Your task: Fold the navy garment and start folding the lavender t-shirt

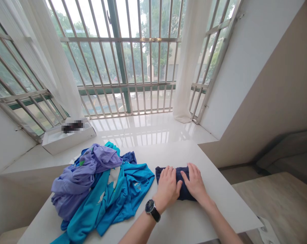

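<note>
A dark navy piece of folded cloth [182, 174], its exact kind not clear, lies in a compact bundle on the white table [194, 154]. My left hand [168, 184], with a black watch on its wrist, rests flat on the left part of the bundle, fingers stretched out. On the right part lies my right hand [194, 181], its fingers also extended and the thumb pointing toward the left hand. Left of my hands is a loose heap of clothes: a lavender garment [77, 179] on top and a teal-blue shirt [133, 189] with white print spread beside it.
A white box [67, 142] with a blurred dark thing on it stands on the windowsill [148, 130] at the left. Metal window bars [133, 40] and white curtains [187, 67] rise behind. Right of the table's edge is a lower wooden surface [275, 193].
</note>
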Tool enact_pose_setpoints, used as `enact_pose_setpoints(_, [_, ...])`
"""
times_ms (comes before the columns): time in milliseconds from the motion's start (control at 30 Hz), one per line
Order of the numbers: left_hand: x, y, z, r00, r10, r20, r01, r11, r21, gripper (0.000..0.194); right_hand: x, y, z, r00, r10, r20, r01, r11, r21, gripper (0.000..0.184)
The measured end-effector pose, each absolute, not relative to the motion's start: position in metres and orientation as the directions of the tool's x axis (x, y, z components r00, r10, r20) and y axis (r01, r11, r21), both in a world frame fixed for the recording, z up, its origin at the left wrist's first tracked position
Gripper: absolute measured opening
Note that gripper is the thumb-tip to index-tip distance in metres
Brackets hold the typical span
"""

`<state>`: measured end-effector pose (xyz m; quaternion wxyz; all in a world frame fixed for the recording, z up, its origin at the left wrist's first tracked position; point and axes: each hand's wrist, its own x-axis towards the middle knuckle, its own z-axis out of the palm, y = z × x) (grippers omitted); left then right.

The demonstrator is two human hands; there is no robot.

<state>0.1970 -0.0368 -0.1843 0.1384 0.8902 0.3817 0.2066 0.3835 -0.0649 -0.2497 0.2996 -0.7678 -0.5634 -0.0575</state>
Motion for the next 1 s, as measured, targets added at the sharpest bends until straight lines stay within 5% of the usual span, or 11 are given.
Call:
enact_pose_setpoints(367, [0.194, -0.037, -0.191, 0.744, 0.637, 0.202, 0.558, -0.759, 0.335, 0.067, 0.374, -0.062, -0.258, 0.278, 0.916, 0.289, 0.938, -0.194, -0.286, 0.075])
enact_pose_setpoints(533, [0.178, -0.058, -0.207, 0.591, 0.770, 0.240, 0.713, -0.638, 0.291, 0.079, 0.353, -0.095, -0.243, 0.266, 0.871, 0.414, 0.954, -0.177, -0.241, 0.067])
enact_pose_setpoints(667, [0.169, -0.071, -0.223, 0.553, 0.792, 0.258, 0.737, -0.610, 0.292, 0.081, 0.344, -0.120, -0.246, 0.239, 0.903, 0.357, 0.961, -0.167, -0.220, 0.057])
enact_pose_setpoints(1000, [0.271, 0.013, -0.220, 0.535, 0.810, 0.239, 0.751, -0.586, 0.304, 0.088, 0.454, -0.028, -0.245, 0.214, 0.949, 0.232, 0.974, -0.189, -0.127, 0.068])
